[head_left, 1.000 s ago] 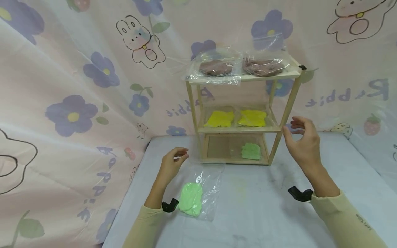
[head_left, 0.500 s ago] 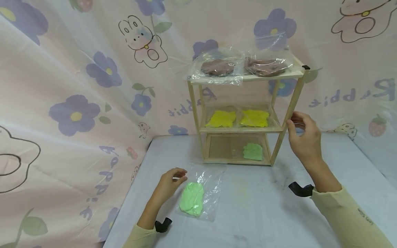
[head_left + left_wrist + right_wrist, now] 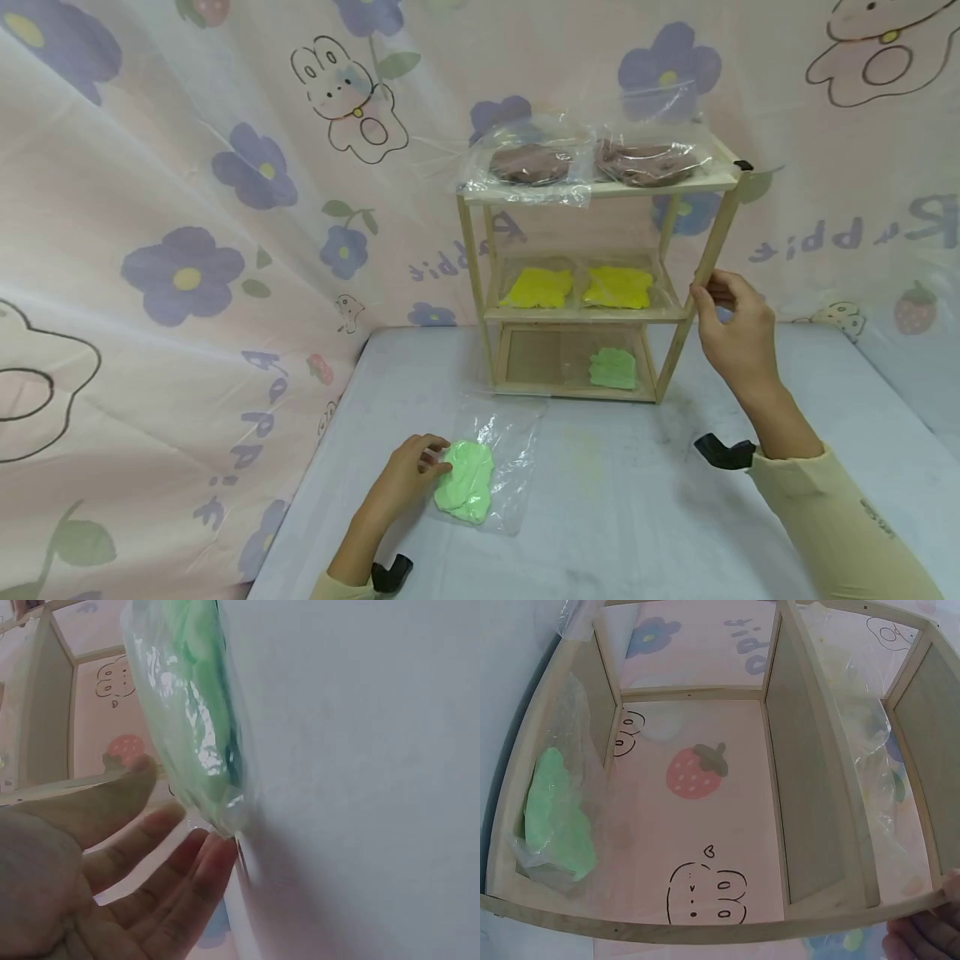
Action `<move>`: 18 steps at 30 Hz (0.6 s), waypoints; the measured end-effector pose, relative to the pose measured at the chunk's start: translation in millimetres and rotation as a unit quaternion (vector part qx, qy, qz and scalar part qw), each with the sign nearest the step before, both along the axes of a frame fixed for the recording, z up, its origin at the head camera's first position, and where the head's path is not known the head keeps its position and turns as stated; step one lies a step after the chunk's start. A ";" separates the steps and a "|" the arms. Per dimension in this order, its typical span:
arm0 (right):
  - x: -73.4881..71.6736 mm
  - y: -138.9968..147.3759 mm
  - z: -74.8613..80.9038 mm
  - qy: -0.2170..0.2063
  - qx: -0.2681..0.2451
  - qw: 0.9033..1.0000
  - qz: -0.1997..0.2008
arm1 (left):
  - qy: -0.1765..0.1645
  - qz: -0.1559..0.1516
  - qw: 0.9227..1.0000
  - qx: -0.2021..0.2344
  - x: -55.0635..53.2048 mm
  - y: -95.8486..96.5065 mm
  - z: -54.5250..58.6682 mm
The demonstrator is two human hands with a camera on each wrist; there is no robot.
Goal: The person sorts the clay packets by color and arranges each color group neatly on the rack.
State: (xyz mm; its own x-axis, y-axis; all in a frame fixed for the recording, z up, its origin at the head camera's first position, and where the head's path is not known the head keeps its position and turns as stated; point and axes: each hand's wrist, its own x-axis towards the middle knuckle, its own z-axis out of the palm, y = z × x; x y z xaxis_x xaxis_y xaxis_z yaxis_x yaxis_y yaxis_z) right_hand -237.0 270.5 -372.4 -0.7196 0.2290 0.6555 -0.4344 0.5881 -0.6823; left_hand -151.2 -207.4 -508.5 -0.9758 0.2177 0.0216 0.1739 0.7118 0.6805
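Note:
On the table lies a clear plastic bag holding a flat lump of light green clay-like material (image 3: 465, 482). My left hand (image 3: 408, 475) is at its left side, thumb and fingers apart. In the left wrist view the fingertips (image 3: 217, 851) touch the lower edge of the bag (image 3: 196, 727), while the thumb stands away from it. A three-tier wooden shelf (image 3: 585, 315) stands at the back. My right hand (image 3: 738, 333) pinches its right front post between thumb and fingers. In the right wrist view only fingers (image 3: 922, 934) show at the post.
Two bagged brown lumps (image 3: 531, 164) rest on the top tier. Two bagged yellow pieces (image 3: 617, 287) lie on the middle tier. Another bagged green piece (image 3: 612, 368) sits at the right of the bottom tier. A patterned curtain (image 3: 187, 400) hangs behind and to the left.
My left hand has come down and toward me, from above the bagged green lump to its left edge. The right hand has closed from beside the shelf's right post onto it.

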 end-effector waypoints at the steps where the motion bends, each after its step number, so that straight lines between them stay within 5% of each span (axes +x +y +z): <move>1: 0.5 0.3 0.1 -0.005 0.002 1.000 -0.001 | -0.002 -0.002 1.000 -0.002 1.0 -0.3 -0.3; 18: 3.1 0.2 1.8 -0.016 0.012 1.000 0.006 | -0.048 -0.036 0.998 -0.018 15.5 -2.2 11.0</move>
